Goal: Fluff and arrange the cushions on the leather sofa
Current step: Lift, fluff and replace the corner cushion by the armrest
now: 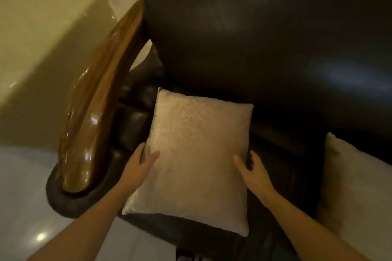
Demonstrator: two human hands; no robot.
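Note:
A pale beige cushion (195, 154) with a faint floral pattern lies on the seat of the dark brown leather sofa (265, 38), its top corner against the backrest. My left hand (142, 161) grips the cushion's left edge, thumb on top and fingers tucked behind. My right hand (252, 169) grips the right edge the same way. A second cream cushion (358, 178) rests on the seat at the right, partly cut off by the frame.
The sofa's glossy wooden armrest (93, 116) curves along the left of the seat. Beyond it stands a table under a yellowish cloth (42, 48). Pale shiny floor tiles (21, 207) show at the lower left.

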